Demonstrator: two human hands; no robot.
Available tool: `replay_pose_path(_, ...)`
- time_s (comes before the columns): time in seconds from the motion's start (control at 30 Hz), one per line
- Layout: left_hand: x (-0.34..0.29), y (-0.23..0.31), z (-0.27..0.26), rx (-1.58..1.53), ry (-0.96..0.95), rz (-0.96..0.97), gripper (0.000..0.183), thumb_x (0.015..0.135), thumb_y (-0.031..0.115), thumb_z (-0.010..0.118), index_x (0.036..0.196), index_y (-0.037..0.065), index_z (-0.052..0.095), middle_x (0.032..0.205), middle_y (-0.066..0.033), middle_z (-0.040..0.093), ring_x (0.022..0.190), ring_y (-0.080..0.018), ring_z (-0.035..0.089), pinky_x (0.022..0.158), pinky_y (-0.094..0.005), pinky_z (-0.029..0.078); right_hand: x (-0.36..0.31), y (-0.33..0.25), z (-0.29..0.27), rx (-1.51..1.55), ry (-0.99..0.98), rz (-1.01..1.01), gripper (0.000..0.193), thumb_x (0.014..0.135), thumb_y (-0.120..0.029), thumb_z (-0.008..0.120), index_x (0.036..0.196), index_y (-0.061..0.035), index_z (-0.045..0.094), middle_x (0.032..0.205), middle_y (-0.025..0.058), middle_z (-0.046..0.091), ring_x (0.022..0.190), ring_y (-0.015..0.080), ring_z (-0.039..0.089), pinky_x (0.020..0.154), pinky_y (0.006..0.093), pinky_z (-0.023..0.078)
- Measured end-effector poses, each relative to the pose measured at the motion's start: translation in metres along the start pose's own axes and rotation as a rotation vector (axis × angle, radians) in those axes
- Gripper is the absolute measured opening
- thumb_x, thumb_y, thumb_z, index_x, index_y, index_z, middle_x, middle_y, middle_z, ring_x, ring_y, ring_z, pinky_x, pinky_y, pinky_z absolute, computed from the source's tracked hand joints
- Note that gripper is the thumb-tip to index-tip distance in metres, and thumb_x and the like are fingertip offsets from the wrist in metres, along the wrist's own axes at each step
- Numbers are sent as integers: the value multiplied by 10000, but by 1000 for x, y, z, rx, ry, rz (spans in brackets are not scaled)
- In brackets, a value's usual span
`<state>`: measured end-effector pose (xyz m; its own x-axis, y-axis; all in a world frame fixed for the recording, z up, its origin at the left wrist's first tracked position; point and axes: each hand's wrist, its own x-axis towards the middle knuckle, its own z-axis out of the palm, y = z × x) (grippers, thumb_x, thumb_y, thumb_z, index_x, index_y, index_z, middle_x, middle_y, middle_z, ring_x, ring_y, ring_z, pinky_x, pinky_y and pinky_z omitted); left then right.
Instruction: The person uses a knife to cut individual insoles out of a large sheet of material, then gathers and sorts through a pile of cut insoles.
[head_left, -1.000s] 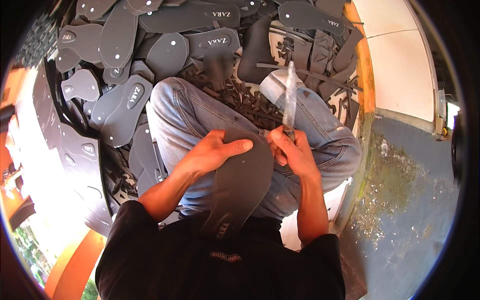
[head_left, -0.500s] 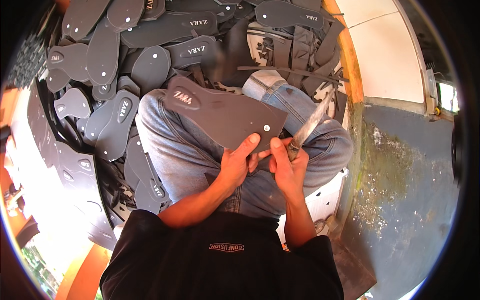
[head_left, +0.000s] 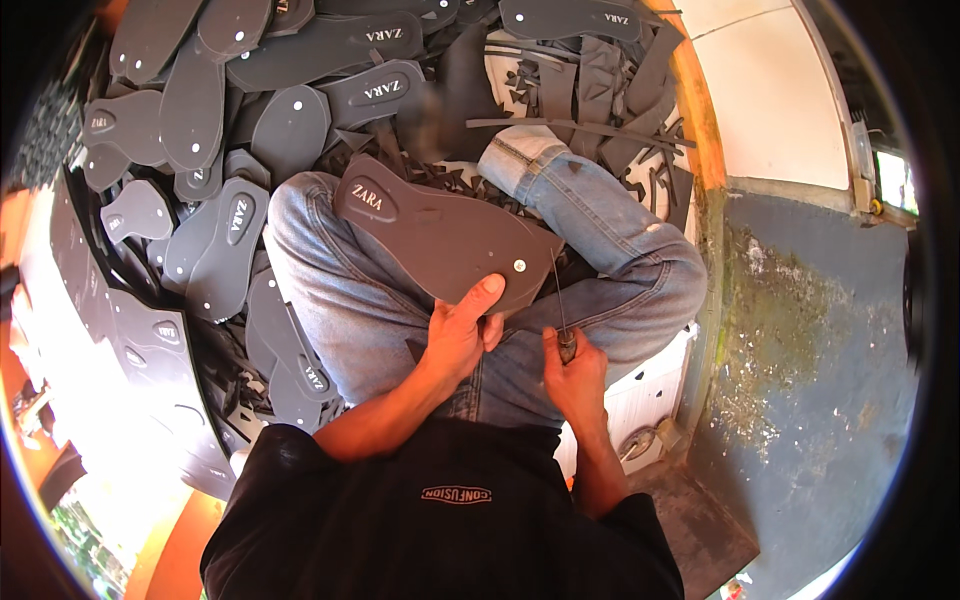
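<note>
A dark grey shoe insole (head_left: 440,230) lies tilted above my lap, with pale lettering near its heel and a white dot near its toe end. My left hand (head_left: 465,325) grips its lower toe edge, thumb on top and fingers underneath. In my right hand (head_left: 575,375) is the handle of a knife (head_left: 561,300), its blade pointing up and seen nearly edge-on beside the insole's right rim. Whether the blade touches the insole I cannot tell. A pointed corner of material sticks out at the toe's upper right.
Several loose insoles (head_left: 222,245) are piled to the left and ahead. Black offcut strips (head_left: 600,80) lie at the far right of the pile. My crossed legs in jeans (head_left: 640,235) are under the work. A blue-grey, stained floor (head_left: 810,370) stretches to the right beyond a yellowish edge.
My right hand has moved down and away from the insole, and the knife has turned from broadside to nearly edge-on. More of the insole's toe rim looks rounded; my left hand keeps its hold.
</note>
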<state>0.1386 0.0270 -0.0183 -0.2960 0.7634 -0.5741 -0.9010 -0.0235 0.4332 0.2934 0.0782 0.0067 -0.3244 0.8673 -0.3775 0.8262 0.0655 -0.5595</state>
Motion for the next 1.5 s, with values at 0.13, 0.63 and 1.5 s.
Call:
replay_pose_path(0.13, -6, -1, -10, 29, 54, -14, 231, 836, 205, 672, 926, 39, 539, 566, -22, 495, 386, -85, 410, 336, -227, 296, 12, -4, 2, -65, -59, -82, 254, 831, -179, 593, 673, 13, 538, 583, 234, 546, 584, 442, 552, 539, 482, 425)
replay_pose_path(0.63, -22, 9, -32, 200, 23, -82, 321, 800, 180, 710, 1028, 26, 544, 706, -24, 557, 406, -64, 411, 318, -202, 282, 72, -13, 24, 287, -126, -146, 198, 817, -158, 604, 772, 33, 576, 624, 204, 553, 583, 365, 539, 572, 417, 427)
replay_pose_path(1.5, 8, 215, -217, 1785, 1012, 988, 614, 766, 294, 706, 1247, -12, 479, 1270, -247, 468, 1182, -400, 437, 991, -447, 359, 78, 1, 39, 220, -60, -132, 326, 811, -257, 637, 829, 66, 594, 729, 267, 605, 736, 447, 596, 664, 451, 455)
